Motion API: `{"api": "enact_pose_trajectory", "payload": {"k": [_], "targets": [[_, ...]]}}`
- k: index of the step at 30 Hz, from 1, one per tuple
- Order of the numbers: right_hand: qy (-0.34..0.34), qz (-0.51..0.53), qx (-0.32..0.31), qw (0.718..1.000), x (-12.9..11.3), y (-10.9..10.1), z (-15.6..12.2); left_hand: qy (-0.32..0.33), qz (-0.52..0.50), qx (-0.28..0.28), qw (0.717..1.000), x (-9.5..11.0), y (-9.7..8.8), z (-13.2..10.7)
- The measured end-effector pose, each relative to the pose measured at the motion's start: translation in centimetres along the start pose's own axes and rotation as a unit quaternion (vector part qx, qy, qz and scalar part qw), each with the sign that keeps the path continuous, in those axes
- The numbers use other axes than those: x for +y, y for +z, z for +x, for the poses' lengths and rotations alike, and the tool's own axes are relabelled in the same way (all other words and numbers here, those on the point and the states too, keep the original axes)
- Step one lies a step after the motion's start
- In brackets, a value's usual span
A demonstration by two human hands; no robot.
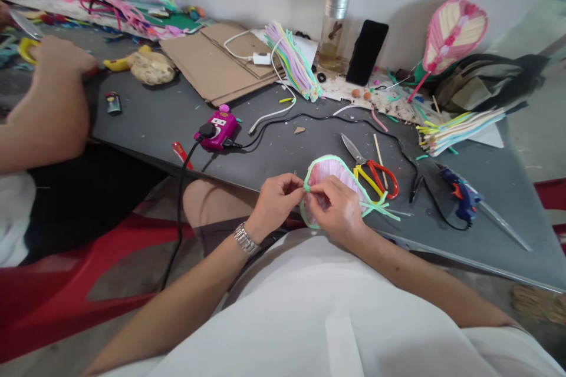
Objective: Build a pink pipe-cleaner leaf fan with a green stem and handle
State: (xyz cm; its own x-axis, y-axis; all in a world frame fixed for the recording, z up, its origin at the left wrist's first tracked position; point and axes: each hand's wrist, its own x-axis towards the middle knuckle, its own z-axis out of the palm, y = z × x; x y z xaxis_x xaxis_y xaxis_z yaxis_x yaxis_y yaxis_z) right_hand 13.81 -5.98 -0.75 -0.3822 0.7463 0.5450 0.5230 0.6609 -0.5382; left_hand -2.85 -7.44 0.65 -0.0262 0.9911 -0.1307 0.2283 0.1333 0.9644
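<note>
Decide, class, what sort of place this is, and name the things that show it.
Probably a handicraft workshop: a grey worktable carries a bundle of coloured pipe cleaners, a blue hot glue gun, and a pink oval pipe-cleaner frame with green edging, held in the hands.

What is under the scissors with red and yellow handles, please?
The scissors lie on the dark grey tabletop, which shows through the handle loops; a wooden stick meets the red handle. Whatever lies directly beneath them is covered.

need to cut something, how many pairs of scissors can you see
2: one red-and-yellow pair on the grey table, right; one yellow-handled pair by the co-worker's hand, far left. More may be hidden.
</note>
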Motion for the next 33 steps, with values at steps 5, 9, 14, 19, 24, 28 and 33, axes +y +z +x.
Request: {"api": "enact_pose_trajectory", "payload": {"k": [5,9,14,19,24,28,33], "targets": [[0.014,-0.008,0.004,1.0,0.02,0.08,-0.02,0.0,-0.005,-0.016,1.0,-0.01,-0.08,-0.13],[0.015,-0.016,0.003,1.0,-0.04,0.16,-0.08,-0.011,-0.002,-0.021,1.0,0.03,-0.11,-0.09],[0.001,-0.017,-0.008,1.0,0.0,0.28,-0.23,-0.008,0.012,-0.015,1.0,-0.07,-0.01,0.01],[-0.014,-0.025,-0.019,0.999,0.2,0.46,-0.4,0.007,0.029,-0.006,1.0,-0.04,0.14,-0.04],[-0.018,-0.016,-0.02,0.999,0.25,0.26,-0.34,0.022,0.05,0.003,0.999,0.04,0.29,-0.09],[-0.025,-0.011,-0.021,0.999,0.41,0.08,-0.36,0.023,0.052,0.004,0.998,-0.09,0.33,-0.03],[-0.053,-0.034,-0.028,0.998,0.74,0.2,-0.52,0.014,0.049,0.002,0.999,-0.2,0.32,0.05]]}}
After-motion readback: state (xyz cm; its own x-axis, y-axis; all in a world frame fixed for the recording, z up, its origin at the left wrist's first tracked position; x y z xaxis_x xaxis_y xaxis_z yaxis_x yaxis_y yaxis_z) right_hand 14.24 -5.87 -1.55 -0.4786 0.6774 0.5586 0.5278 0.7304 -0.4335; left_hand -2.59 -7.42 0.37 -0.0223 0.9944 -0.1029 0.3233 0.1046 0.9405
